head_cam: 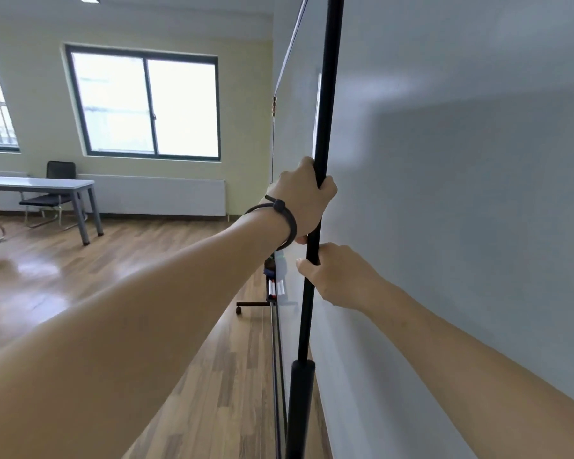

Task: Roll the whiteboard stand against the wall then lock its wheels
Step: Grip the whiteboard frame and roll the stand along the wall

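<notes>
We reach both bare arms forward and slightly upward. Our left hand (304, 200) is wrapped around the black upright pole (325, 94) of the whiteboard stand, fingers curled over its far side, thumb tucked underneath; a dark wristband (287, 220) circles the wrist just behind it. Our right hand (337, 276) grips the same pole directly below the left one, the two hands nearly touching, its fingers closed round the tube from the right and the thumb pressing on the near side.

The pole runs up past both hands and out of the top of the view, and down below the right hand into a thicker black sleeve (300, 402) near the bottom edge. We see the whiteboard (280, 326) edge-on just left of the pole, stretching away beyond our hands; the pale wall (461, 160) lies immediately right of our hands, very close to the pole. Beyond and below the left hand, a marker tray (274, 286) with a few markers juts from the board, and lower down a black base leg with a caster wheel (239, 309) rests on the wooden floor (113, 276).

The near wheels are out of view, and we cannot tell whether the far caster is locked, nor whether the stand actually touches the wall. Far to the left of our hands a grey tabletop (37, 183) and a black chair (58, 187) stand under the window (146, 104).
</notes>
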